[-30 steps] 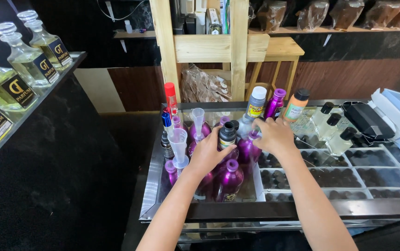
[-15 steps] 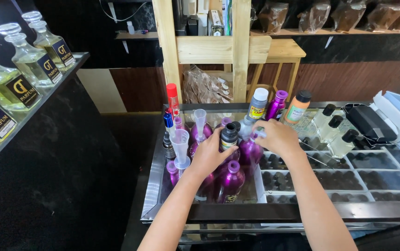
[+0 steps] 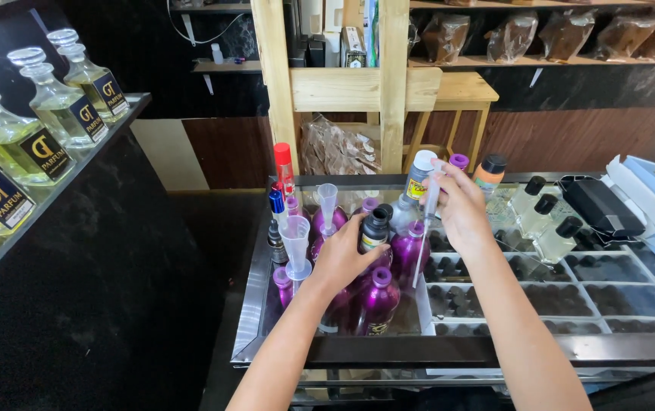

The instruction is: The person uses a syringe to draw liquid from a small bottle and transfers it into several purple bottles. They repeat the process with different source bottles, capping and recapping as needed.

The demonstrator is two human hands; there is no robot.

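Observation:
My left hand (image 3: pixel 340 257) grips a small dark bottle with a black cap (image 3: pixel 374 229), held upright over a cluster of purple metallic bottles (image 3: pixel 377 298) on a glass-topped counter (image 3: pixel 495 348). My right hand (image 3: pixel 461 204) holds a clear syringe (image 3: pixel 426 225) upright, its long thin needle pointing down beside a purple bottle (image 3: pixel 411 251). The syringe tip hangs just right of the dark bottle.
Clear plastic funnels (image 3: pixel 295 242) stand in bottles to the left, beside red-capped and blue-capped bottles (image 3: pixel 283 169). Clear black-capped bottles (image 3: pixel 546 221) and a black case (image 3: pixel 601 205) lie to the right. Large stoppered glass bottles (image 3: pixel 19 144) line a shelf on the left. A wooden frame (image 3: pixel 335 84) stands behind.
My right hand has lifted up and to the right, drawing the syringe out so its full length shows. The left hand keeps its hold on the dark bottle.

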